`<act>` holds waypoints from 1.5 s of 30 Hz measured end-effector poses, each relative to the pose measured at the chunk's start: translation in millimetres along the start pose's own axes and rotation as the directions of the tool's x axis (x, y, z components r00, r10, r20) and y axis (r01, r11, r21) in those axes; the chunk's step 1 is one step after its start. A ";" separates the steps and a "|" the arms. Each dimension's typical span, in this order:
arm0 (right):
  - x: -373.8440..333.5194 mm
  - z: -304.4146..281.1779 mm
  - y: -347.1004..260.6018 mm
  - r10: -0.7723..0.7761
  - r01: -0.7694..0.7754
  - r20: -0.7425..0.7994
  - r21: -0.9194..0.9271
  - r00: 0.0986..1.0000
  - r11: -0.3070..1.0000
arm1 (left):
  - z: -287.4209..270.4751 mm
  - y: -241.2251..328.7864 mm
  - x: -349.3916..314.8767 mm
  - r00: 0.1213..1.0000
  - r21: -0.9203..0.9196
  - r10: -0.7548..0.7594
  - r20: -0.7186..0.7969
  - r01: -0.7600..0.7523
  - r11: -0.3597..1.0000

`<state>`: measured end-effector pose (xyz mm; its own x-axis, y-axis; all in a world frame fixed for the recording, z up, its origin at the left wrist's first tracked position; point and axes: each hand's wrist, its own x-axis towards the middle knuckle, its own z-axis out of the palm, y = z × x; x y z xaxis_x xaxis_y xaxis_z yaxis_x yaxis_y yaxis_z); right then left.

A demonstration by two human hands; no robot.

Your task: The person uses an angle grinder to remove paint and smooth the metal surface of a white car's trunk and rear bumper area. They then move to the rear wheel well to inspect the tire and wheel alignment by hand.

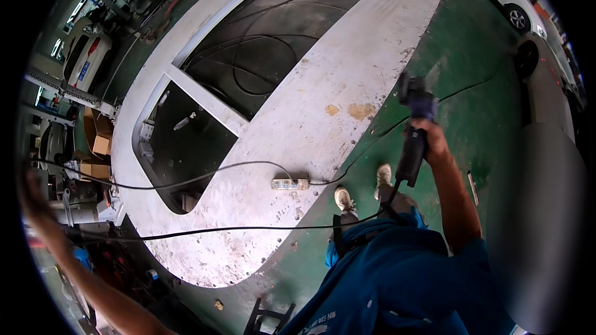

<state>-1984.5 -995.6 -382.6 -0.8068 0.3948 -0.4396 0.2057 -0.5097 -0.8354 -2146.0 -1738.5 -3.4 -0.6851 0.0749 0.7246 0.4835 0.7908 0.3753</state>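
Note:
My right hand (433, 139) is wrapped round the body of a black angle grinder (417, 124), held upright in front of me with its head pointing away. The grinder's head is smeared by motion, so its disc does not show clearly. From its lower end a black cord (248, 228) runs left across a large white metal frame (347, 80). My left arm reaches out to the far left. The left hand (37, 201) is blurred at the picture's dark rim, near the cords, and its fingers cannot be made out.
A power strip (290, 184) lies on the white frame, with a cable leading off each end. Loose hose (239, 71) coils inside the frame's larger opening. Cardboard boxes (96, 139) stand at left, a black stool (268, 317) at the bottom, and parked cars (546, 80) at right.

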 end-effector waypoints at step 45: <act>-140.1 -365.6 237.2 0.146 -0.826 -0.893 -0.317 0.425 0.466 | 686.2 241.6 -523.0 -0.187 -0.061 0.208 0.960 0.584 0.809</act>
<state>-1620.2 -892.4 -639.8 0.1820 0.7762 -0.6037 0.9378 -0.3216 -0.1307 -2044.8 -1169.8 -688.4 -0.2952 0.7334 -0.6123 0.0247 0.6465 0.7625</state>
